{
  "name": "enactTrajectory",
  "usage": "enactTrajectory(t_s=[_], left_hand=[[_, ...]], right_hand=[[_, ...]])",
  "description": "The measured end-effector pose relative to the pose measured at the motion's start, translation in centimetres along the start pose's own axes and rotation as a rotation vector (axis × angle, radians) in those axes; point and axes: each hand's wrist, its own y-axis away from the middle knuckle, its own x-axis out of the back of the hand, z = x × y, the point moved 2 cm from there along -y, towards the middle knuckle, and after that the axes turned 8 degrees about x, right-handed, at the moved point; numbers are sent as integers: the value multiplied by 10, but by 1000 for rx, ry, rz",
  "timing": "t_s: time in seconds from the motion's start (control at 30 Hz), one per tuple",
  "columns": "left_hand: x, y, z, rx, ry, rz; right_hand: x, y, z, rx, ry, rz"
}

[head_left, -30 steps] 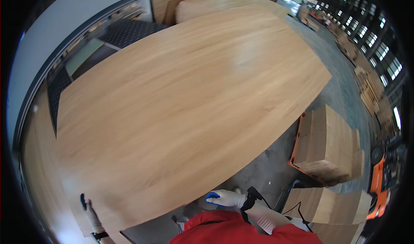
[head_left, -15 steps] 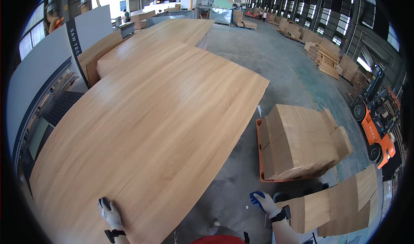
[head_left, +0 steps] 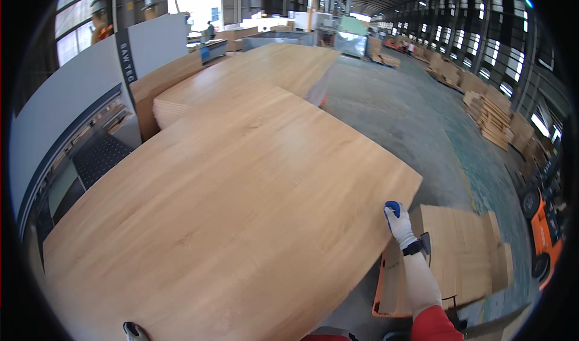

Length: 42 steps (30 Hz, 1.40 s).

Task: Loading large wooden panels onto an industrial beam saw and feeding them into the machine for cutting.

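A large wood-grain panel (head_left: 241, 190) lies flat in front of me and fills much of the head view. At its right edge, not far from the far right corner, is my right hand (head_left: 399, 223), in a white glove with blue palm and fingertips. Its fingers are curled and closed at that edge; their undersides are hidden. Only the fingers of my left hand (head_left: 135, 331), gloved with dark tips, show at the lower rim of the picture. They lie extended on the near part of the panel, and the rest is cut off.
Beyond the panel rests a stack of similar sheets (head_left: 241, 69). A grey and white machine (head_left: 72, 75) stands along the left. At right, cut boards (head_left: 458, 250) sit on an orange pallet (head_left: 379, 287). An orange forklift (head_left: 546, 232) is at the far right, near piled wood (head_left: 488, 121).
My right hand has moved forward from beside the panel to its right edge. The view has shifted, and my left hand now shows lower, mostly out of the picture.
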Motion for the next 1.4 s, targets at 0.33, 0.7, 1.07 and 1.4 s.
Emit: enactTrajectory(t_s=[0.33,0.7,1.07,1.4], left_hand=[[-40,158,128,633,718,-39],[-75,400,220,1056,1189,518],[-29,264,21,950,1410,523],[-57,332,-111,760,2237,284]], right_hand=[[-70,-281,141,316,895,-116],[-160,-402,186,193,264,-713],[-135,-220,41,240,477,-702],[-263,151,-196,-472,-860,-1523]])
